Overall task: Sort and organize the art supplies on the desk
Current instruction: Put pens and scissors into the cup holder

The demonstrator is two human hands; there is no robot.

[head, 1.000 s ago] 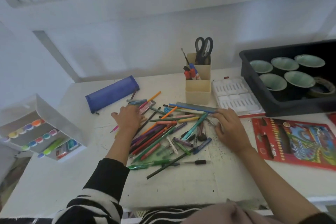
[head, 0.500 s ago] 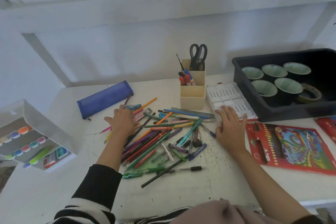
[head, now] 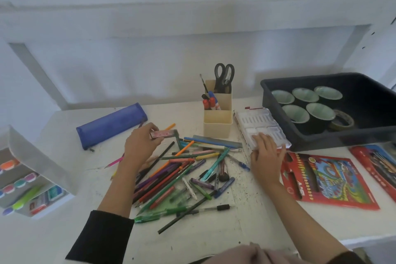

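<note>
A small pink packet is being pinched by the left hand; the white palette is being touched by the flat, released right hand.

Pencil case: blue
Holder: cream
Bin: black
Pencil box: red, multicoloured picture
Sleeve: black
Surface: white

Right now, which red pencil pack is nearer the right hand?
The left pack, lying right beside the right hand. The other pack lies farther right, cut off by the frame edge.
</note>
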